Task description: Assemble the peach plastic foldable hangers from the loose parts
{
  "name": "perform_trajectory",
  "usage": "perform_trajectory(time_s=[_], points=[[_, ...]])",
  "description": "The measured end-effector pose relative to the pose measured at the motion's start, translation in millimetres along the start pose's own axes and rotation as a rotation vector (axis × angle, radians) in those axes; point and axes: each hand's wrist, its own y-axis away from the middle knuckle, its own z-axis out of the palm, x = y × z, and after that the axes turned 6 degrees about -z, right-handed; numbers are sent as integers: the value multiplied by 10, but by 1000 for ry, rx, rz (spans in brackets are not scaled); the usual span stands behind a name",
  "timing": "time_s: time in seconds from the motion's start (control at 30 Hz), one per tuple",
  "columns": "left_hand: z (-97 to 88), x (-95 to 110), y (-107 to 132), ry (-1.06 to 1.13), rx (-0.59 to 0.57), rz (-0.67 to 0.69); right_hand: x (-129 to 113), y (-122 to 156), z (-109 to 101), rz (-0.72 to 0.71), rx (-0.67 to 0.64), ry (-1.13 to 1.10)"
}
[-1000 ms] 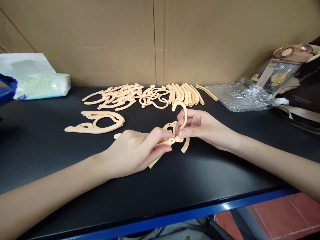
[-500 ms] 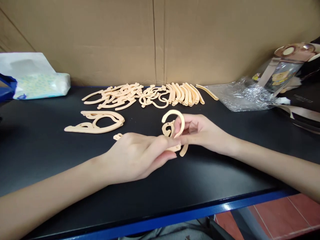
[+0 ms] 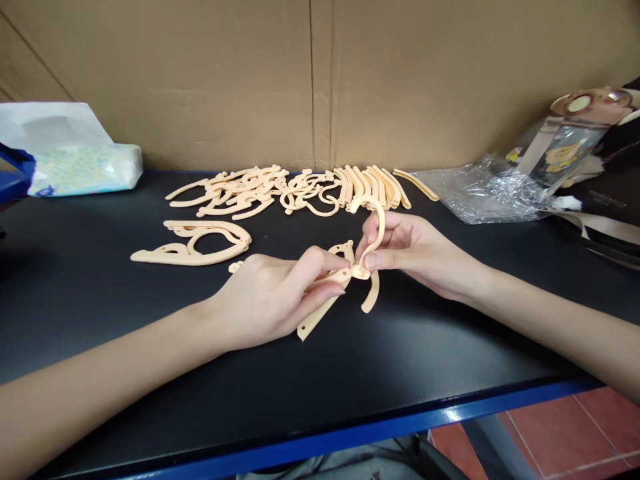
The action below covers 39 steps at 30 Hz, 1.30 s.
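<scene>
Right now your left hand (image 3: 273,297) is pinched on a flat hanger arm (image 3: 320,313) and your right hand (image 3: 415,250) on a hook (image 3: 377,227), their ends meeting just above the table (image 3: 150,373). One stack (image 3: 193,243) of joined-looking pieces lies to the left. A pile (image 3: 280,190) of loose parts lines the back. The clear bag (image 3: 480,193) on the right looks empty.

Peach hanger parts (image 3: 280,190); black table (image 3: 100,300), blue edge; brown cardboard (image 3: 200,80).
</scene>
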Motion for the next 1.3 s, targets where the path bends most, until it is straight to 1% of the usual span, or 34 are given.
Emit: perform_trajectory(time_s=[0.1, 0.17, 0.37, 0.67, 1.07, 1.3], points=[[-7, -4, -1, -57, -21, 47, -1, -5, -7, 13, 8, 4], [-12, -3, -4, -79, -5, 75, -2, -6, -15, 23, 5, -5], [-29, 16, -15, -125, 27, 139, 2, -9, -21, 62, -67, -37], [-27, 17, -13, -98, 14, 134, 0, -19, -17, 82, -46, -39], [-44, 48, -12, -82, 58, 160, 4, -13, 4, 117, -75, -109], [-32, 30, 2, -86, 25, 103, -10, -9, 22, 132, -38, -72]])
